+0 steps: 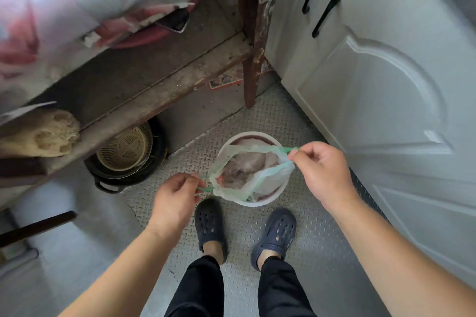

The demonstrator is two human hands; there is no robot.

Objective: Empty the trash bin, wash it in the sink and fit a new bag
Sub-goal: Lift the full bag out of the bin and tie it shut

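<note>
From the head view, we stood over the small white trash bin (253, 204) on the patterned metal floor mat (316, 252), just ahead of our dark clogs (210, 224) and close beside the white cabinet door (373, 100). The old bag (231, 194) sat inside the bin, its mouth lifted off the rim and holding crumpled pale waste. Our left hand (173, 201) had its fingers curled, pinching the green drawstring (204, 189) at the near-left of the bag's mouth. Our right hand (323, 170) pinched the other loop of the string at the far-right, thumb and forefinger closed on it, the remaining fingers folded under.

We judged this to be the cinching step of emptying the bin, with washing and rebagging not yet begun. The film looked thin, so a sharp pull might have torn the hem or snapped the string and spilled the waste onto the mat. An uneven pull could have left the mouth gaping. Lifting the bag might also have dragged the light bin up with it and tipped it toward the pot with the strainer basket (126, 149) under the wooden shelf (164, 80).
</note>
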